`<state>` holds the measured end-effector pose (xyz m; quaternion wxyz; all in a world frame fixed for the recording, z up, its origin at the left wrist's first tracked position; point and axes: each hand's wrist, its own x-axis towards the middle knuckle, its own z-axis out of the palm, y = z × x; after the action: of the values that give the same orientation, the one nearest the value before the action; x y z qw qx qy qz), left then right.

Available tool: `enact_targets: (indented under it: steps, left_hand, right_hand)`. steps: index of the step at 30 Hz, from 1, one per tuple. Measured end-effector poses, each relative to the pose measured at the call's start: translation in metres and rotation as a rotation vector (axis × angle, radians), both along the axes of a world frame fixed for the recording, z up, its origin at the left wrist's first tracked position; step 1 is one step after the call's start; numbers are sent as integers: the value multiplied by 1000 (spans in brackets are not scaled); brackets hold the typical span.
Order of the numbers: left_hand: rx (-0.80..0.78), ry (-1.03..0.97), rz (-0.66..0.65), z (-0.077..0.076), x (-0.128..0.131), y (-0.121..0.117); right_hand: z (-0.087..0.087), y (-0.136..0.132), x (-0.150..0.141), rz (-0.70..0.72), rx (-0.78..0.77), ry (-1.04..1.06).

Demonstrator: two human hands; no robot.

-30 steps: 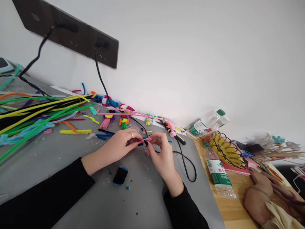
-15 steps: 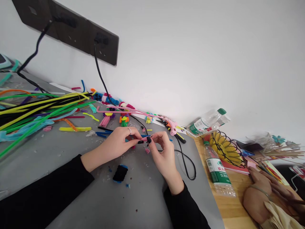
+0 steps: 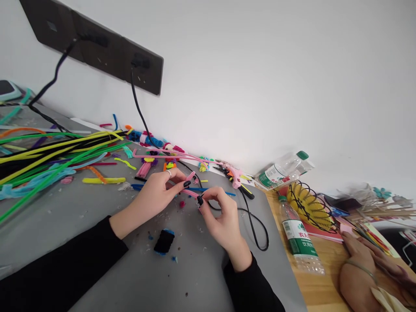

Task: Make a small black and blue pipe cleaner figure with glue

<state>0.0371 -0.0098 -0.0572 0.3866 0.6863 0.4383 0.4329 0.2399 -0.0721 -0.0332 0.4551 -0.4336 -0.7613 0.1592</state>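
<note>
A pink pipe cleaner (image 3: 192,193) runs between my two hands above the grey mat (image 3: 136,277). My left hand (image 3: 164,188) pinches it between thumb and fingers, and a short piece of it sticks up past the fingertips. At its right end, my right hand (image 3: 221,216) is closed on it with thumb and forefinger. Below my hands lies a small black fuzzy block (image 3: 164,241) with blue edges. Behind them, a blue stick (image 3: 224,191) and a pink glue gun (image 3: 233,173) rest on the mat.
Bundled coloured pipe cleaners (image 3: 65,151) spread across the left. Small fuzzy figures (image 3: 146,138) line the wall. A black cable (image 3: 260,247) loops at the right. Beyond are plastic bottles (image 3: 299,238), a yellow basket (image 3: 308,208) and another person's hand (image 3: 357,264).
My hands have moved slightly apart, and more of the pink pipe cleaner shows between and above the fingers. The view has shifted a little.
</note>
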Motion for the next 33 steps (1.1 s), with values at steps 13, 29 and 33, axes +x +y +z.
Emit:
enact_targets:
  steps: [13,29,33]
  left_hand:
    - [119,37,-146,7,2,-6]
    - [-19,-6,-380,12,5,-12]
    - [48,-28,-275,13,3,-13]
  right_hand:
    - [4,-3,0,104,-206,202]
    - [-2,5,-2,21,-376,360]
    - [-6,8,0,-53,-394,409]
